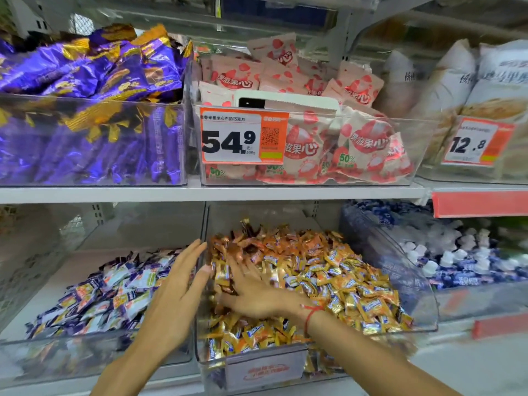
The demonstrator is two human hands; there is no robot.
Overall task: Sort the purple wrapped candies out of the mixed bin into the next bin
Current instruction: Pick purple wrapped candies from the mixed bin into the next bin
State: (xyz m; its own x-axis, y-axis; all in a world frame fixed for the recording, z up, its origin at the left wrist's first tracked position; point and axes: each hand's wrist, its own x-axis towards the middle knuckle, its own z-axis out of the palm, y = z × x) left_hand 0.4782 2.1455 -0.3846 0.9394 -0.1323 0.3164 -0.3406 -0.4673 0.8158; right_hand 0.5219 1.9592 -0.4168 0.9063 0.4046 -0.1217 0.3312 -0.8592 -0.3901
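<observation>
The mixed bin point(423, 307) of clear plastic holds candies point(328, 270) wrapped in orange and gold, some with blue-and-white lettering, with darker brown wrappers toward its back. The next bin point(28, 347), also clear, carries purple wrapped candies point(114, 290) marked with white, pale blue and orange patches. A red string point(310, 315) circles the right wrist. On the shelf above, glossy purple packets point(94, 78) have gold ends, and pale pink packets point(357, 138) show red fruit and green figures. The price tag point(243, 135) is orange and white with black numerals.
</observation>
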